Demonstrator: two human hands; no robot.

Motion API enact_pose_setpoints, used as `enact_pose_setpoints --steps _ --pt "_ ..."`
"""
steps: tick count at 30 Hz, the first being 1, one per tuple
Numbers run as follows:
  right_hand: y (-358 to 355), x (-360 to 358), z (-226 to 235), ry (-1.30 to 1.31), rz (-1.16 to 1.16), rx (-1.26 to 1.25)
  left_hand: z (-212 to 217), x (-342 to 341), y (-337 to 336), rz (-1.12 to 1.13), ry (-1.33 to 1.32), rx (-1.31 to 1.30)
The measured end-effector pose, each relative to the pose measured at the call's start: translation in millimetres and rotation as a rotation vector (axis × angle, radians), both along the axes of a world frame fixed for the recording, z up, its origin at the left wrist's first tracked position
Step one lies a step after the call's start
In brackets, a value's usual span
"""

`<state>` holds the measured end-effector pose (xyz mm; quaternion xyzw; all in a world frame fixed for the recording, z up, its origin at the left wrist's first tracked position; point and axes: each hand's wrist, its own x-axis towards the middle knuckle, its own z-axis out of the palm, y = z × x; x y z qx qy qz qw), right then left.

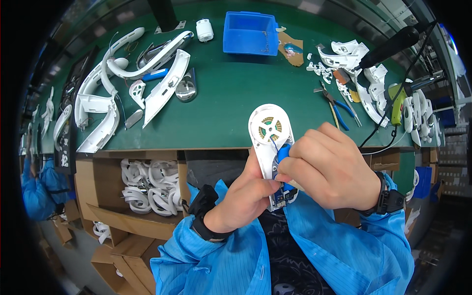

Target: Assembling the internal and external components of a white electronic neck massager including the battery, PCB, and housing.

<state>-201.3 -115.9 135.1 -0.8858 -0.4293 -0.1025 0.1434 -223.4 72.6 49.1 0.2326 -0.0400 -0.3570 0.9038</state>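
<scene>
Green mat-covered workbench (221,93), cluttered on both sides. Near its front edge, above the person's lap, the left hand (243,196) grips from below a white plastic housing with a round end showing a gold-and-green coil disc (268,130). The right hand (329,167) has fingers closed around a small blue-handled screwdriver (282,152), its tip touching the housing just below the disc. A blue plastic bin (250,33) sits at the back. Curved white plastic shells (147,73) lie left; blue-handled pliers (339,105) lie right.

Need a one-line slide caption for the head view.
Left hand holds a white round-ended housing while the right hand works a blue-handled tool into it, over a green bench.
</scene>
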Motion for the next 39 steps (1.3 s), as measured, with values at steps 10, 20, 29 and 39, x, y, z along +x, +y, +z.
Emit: enact_pose_setpoints --steps 10,20,29,39 --pt "5 -7 -23 0.152 -0.186 0.301 2 -4 -7 0.117 -0.137 0.180" --pt "-2 -14 -16 0.098 -0.100 0.190 6 -2 -7 0.174 -0.129 0.331" --pt "-9 -7 -8 0.070 -0.006 0.005 12 3 -8 0.122 -0.154 0.262" --pt "-16 -4 -11 0.086 0.033 0.013 20 4 -8 0.105 -0.080 0.187"
